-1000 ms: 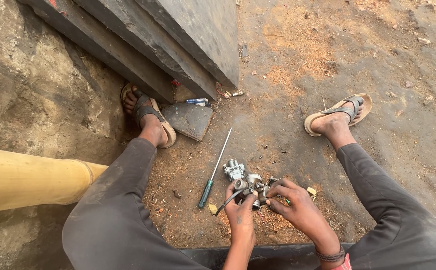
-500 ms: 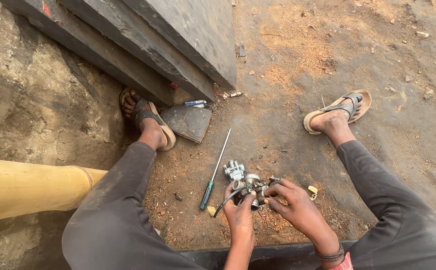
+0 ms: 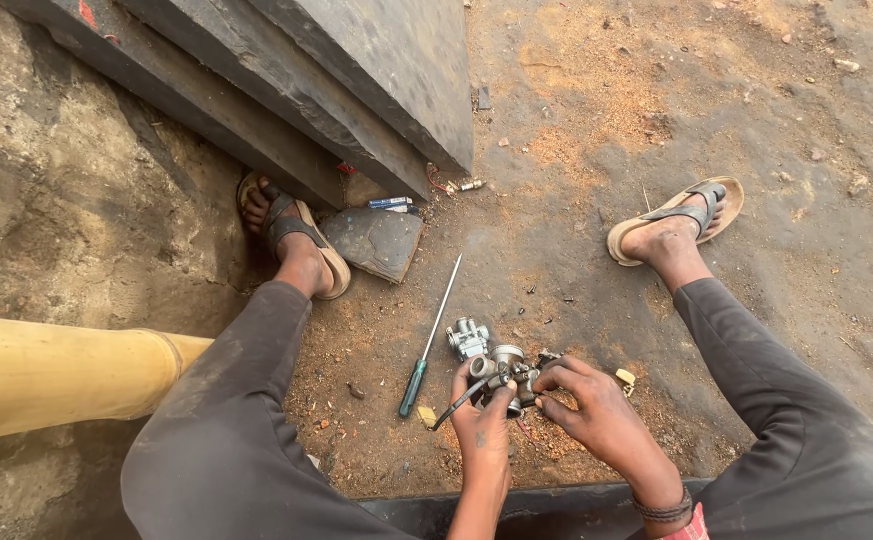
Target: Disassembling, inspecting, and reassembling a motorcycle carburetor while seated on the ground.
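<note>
- Left hand (image 3: 483, 425): closed around a small grey metal carburettor (image 3: 501, 368), held low over the dirt ground (image 3: 576, 150) between the knees; a black hose (image 3: 456, 403) hangs from it.
- Right hand (image 3: 596, 410): fingers curled, fingertips pinched on the carburettor's right side.
- A 2nd metal part (image 3: 466, 338) lies just beside, upper left.
- Green-handled screwdriver (image 3: 429, 345) lies on the ground left of the parts, tip pointing away.
- Flat dark stone (image 3: 376, 242) rests near the left sandal (image 3: 291, 240); right sandal (image 3: 676, 218) well apart.
- Yellow pipe (image 3: 56, 375) is seen at far left.
</note>
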